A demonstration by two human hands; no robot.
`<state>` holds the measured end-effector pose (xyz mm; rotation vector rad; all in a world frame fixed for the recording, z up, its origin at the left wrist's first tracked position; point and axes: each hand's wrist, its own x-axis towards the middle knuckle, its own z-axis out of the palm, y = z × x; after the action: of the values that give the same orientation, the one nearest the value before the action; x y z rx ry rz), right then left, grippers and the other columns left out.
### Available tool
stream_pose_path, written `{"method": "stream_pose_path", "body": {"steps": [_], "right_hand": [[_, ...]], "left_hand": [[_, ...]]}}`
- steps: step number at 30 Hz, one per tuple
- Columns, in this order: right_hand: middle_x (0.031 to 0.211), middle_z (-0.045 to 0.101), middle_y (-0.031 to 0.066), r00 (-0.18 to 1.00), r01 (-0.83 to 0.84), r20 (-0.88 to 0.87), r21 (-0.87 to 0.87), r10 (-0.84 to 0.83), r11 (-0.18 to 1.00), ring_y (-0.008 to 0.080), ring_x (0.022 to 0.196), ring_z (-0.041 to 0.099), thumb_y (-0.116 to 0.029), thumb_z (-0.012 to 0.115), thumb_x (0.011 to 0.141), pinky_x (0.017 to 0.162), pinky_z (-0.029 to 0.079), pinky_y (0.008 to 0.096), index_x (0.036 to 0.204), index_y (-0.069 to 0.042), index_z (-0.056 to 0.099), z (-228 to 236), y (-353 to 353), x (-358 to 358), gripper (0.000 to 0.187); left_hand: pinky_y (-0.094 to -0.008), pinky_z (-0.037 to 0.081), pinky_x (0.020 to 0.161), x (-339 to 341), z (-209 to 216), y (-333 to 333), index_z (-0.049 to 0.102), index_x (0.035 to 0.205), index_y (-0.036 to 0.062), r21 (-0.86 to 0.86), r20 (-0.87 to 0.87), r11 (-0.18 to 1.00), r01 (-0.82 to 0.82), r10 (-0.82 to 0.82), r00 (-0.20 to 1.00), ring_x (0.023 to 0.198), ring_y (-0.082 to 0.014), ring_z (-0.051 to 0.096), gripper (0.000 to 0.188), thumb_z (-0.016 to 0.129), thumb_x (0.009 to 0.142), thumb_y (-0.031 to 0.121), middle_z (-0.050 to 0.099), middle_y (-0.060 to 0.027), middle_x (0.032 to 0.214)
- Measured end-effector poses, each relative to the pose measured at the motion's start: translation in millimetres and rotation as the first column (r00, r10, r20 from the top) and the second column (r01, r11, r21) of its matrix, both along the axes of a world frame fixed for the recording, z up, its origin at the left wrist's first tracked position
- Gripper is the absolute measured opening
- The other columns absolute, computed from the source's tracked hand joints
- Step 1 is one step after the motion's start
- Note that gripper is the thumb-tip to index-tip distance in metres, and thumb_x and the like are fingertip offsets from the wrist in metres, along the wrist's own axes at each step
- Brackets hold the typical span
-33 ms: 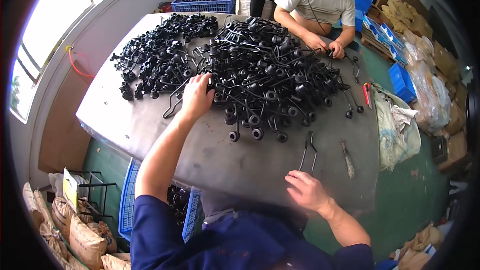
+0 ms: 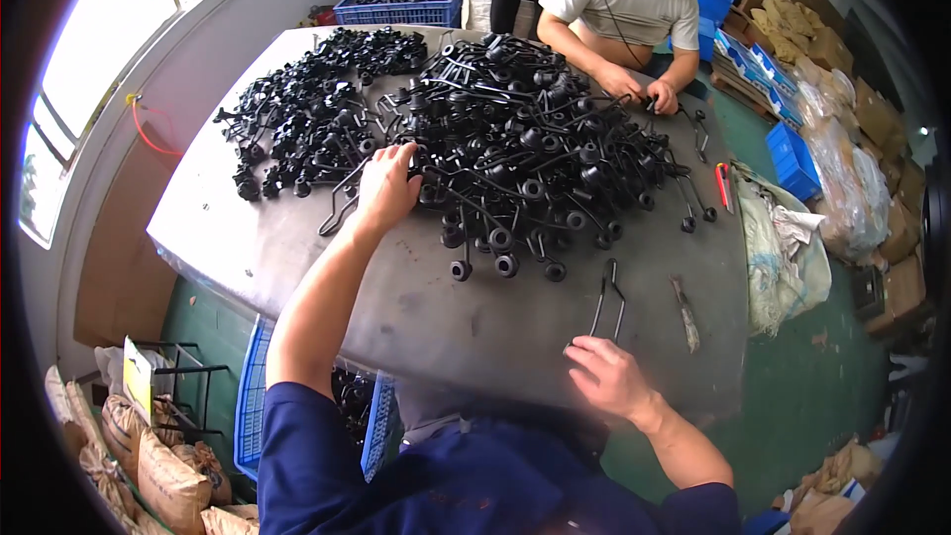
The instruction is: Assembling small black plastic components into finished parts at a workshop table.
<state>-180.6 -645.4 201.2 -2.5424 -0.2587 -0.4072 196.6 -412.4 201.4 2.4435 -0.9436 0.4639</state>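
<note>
My left hand point(image 2: 388, 188) reaches to the near left edge of a big heap of black bent metal rods with round rubber ends point(image 2: 535, 139). Its thumb and forefinger close around a small black part in the heap, mostly hidden by the fingers. Near the table's front edge, my right hand point(image 2: 614, 376) has its fingers closed over the lower ends of a bent black wire rod point(image 2: 617, 287), whose narrow loop points away from me. To the left of the heap lies a spread of small black clip-like parts point(image 2: 297, 129).
On the grey metal table point(image 2: 436, 312) are a red cutter knife point(image 2: 724, 186) and a pale, thin wrapped piece point(image 2: 685, 312). Across the table a person point(image 2: 624, 20) handles black parts. A white sack point(image 2: 783, 258) hangs at the right edge. Blue crates point(image 2: 396, 12) stand behind; another point(image 2: 255, 386) sits below.
</note>
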Motion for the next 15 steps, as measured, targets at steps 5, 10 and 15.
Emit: {"method": "stream_pose_path", "body": {"steps": [5,10,15], "right_hand": [[0.105,0.064,0.0139,0.947,0.318,0.058,-0.003,-0.317,0.948,0.031,0.089,0.065,-0.007,0.073,0.076,0.076,0.055,0.0378,0.107,-0.002,0.065,-3.0,-26.7,-9.4,0.032],[0.102,0.065,0.0144,0.866,0.483,-0.214,0.13,-0.452,0.866,0.0281,0.085,0.065,-0.007,0.072,0.078,0.074,0.055,0.0365,0.115,-0.002,0.061,-17.7,-25.1,-26.6,0.04],[0.104,0.066,0.0147,0.877,0.472,-0.223,0.237,-0.426,0.849,0.0213,0.091,0.066,-0.006,0.071,0.081,0.079,0.055,0.0317,0.123,-0.001,0.058,-31.1,-22.5,-31.7,0.044]], "left_hand": [[-0.0436,0.043,0.089,23.2,-8.3,-20.9,0.065,0.104,0.0082,0.308,0.049,0.943,-0.122,0.112,0.992,0.109,-0.0306,0.054,0.028,0.061,0.076,0.01,0.058,-0.013,0.109],[-0.0447,0.045,0.09,38.5,-10.2,-25.9,0.06,0.104,0.0039,0.366,0.034,0.914,-0.178,0.178,0.983,0.107,-0.0339,0.056,0.037,0.071,0.07,0.009,0.057,-0.0155,0.108],[-0.0413,0.05,0.085,24.9,1.6,-7.4,0.057,0.1,-0.0003,0.017,-0.144,0.992,-0.125,0.126,0.982,0.1,-0.0352,0.059,0.037,0.075,0.069,0.011,0.058,-0.0194,0.104]]}}
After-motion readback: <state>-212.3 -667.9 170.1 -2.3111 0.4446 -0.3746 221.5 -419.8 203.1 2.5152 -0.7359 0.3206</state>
